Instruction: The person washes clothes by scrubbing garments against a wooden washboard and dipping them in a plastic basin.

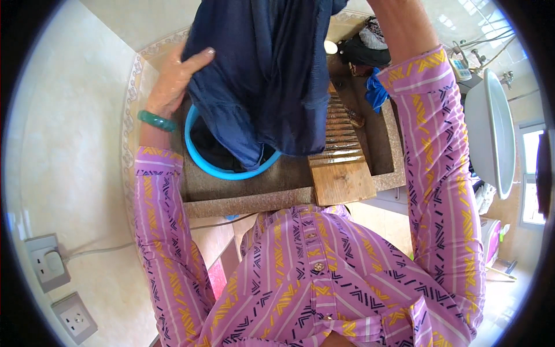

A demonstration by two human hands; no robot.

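Note:
A wet-looking dark blue garment (263,69) hangs in folds before me, reaching past the top of the picture. My left hand (175,78), with a green bangle at its wrist, grips the garment's left edge. Its thumb lies across the cloth and its other fingers are mostly hidden. My right forearm rises at the upper right, and that hand is beyond the top edge. Below the garment, its lower end hangs over a blue basin (228,172) with dark cloth (211,147) inside. Beside the basin, a wooden washboard (345,180) leans on the sink's front rim.
The brown stone sink (248,203) has a right compartment with a blue cloth or bag (376,92) in it. Dark laundry (364,51) and a pale soap bar (330,47) lie at the back. A large pale basin (490,136) stands on edge at right, near wall taps.

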